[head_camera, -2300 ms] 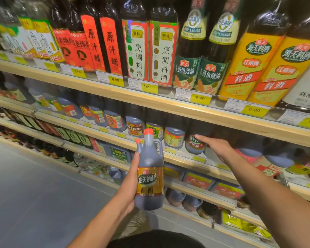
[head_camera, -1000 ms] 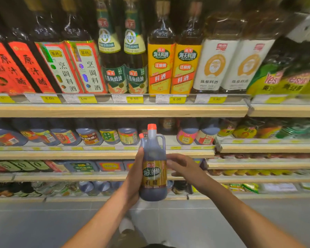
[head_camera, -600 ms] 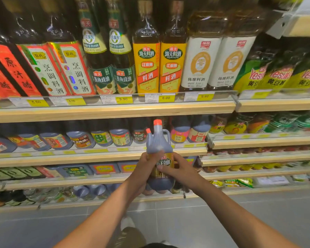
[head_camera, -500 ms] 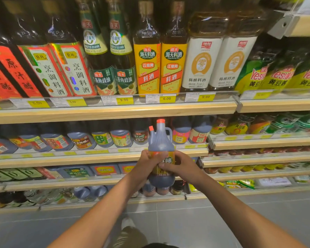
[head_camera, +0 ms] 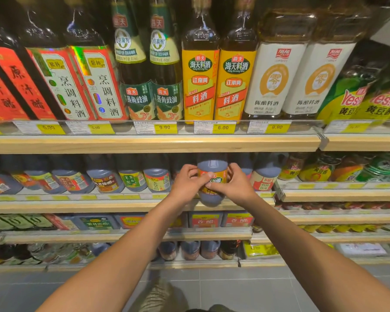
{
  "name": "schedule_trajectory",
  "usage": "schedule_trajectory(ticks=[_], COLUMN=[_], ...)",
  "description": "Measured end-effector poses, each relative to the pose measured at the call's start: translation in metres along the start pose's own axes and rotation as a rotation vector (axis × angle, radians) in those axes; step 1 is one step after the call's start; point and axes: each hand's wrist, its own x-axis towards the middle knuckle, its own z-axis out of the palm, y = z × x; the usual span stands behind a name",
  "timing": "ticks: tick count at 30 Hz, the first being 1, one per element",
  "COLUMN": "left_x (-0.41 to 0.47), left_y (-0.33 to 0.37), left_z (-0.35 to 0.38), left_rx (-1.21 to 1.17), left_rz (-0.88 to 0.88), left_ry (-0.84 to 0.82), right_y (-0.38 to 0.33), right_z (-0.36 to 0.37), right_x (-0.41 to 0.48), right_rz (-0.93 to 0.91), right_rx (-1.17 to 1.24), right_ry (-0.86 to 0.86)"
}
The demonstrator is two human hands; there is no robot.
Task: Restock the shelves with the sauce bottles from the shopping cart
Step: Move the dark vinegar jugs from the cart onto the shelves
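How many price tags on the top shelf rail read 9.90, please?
2: one price tag below the green-labelled bottles, another below the white-labelled bottles. Tags at the far edges are too blurred to read.

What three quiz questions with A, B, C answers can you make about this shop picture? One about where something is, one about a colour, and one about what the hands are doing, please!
1. Where is the bottle being held?
A) at the second shelf down
B) in a basket
C) on a chair

2. What colour are the price patches along the top shelf?
A) pink
B) yellow
C) blue

3. Who is holding the bottle?
A) nobody
B) one hand only
C) both hands

Answers:
1 A: its top is tucked under the top shelf's board, in line with the dark jugs.
2 B: each price number sits on a yellow patch.
3 C: the left hand and the right hand both curl round its label.
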Motion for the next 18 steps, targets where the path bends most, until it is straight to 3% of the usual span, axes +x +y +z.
schedule_trajectory(ticks=[3, 7, 12, 18], left_x=[0.017, 0.033, 0.034, 0.036], left_y=[-0.002, -0.025, -0.035, -0.044], left_z=[0.001, 0.004, 0.013, 0.02], left_rx=[0.116, 0.029, -0.079, -0.091], left_rz=[-0.014, -0.042, -0.028, -0.056], left_ry=[0.007, -0.017, -0.047, -0.016], right_y=[-0.004, 0.006, 0.033, 0.046], right_z=[0.005, 0.025, 0.046, 0.05], right_x=[0.011, 0.026, 0.027, 0.028], right_rz=[-0.006, -0.08, -0.102, -0.07], right_rx=[-0.157, -0.37, -0.302, -0.171], right_ry=[0.13, 0.245, 0.314, 0.268])
